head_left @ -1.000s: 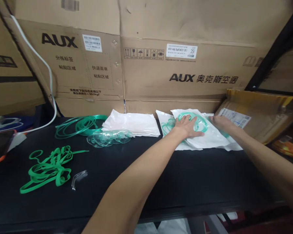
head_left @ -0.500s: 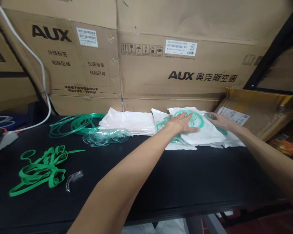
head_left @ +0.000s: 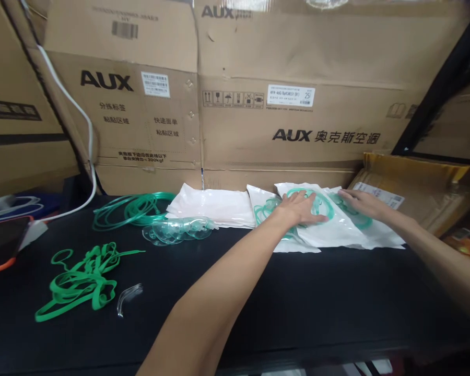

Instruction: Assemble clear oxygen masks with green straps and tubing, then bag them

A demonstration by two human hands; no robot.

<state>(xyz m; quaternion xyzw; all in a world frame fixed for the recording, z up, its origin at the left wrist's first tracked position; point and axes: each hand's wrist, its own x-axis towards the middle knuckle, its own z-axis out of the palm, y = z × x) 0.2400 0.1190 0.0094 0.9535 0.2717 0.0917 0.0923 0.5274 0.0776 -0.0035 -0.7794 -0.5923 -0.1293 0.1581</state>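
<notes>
As our right hand [head_left: 359, 202], grip unclear, eases its packet [head_left: 373, 233] outward, the pouch [head_left: 329, 233] under our wide-spread left hand [head_left: 298, 209] covers less.

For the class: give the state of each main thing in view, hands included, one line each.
Left hand: spread on a packet
Right hand: touching another packet
White packets showing green tubing: overlapping
Plain white flat packets: stacked
Clear greenish plastic shells: overlapping in a row
Clear green plastic tubing: loosely coiled
Flat green straps: tangled
Thin silvery strips: bunched loosely
White cable: hanging, curved
Brown cardboard: upright
</notes>
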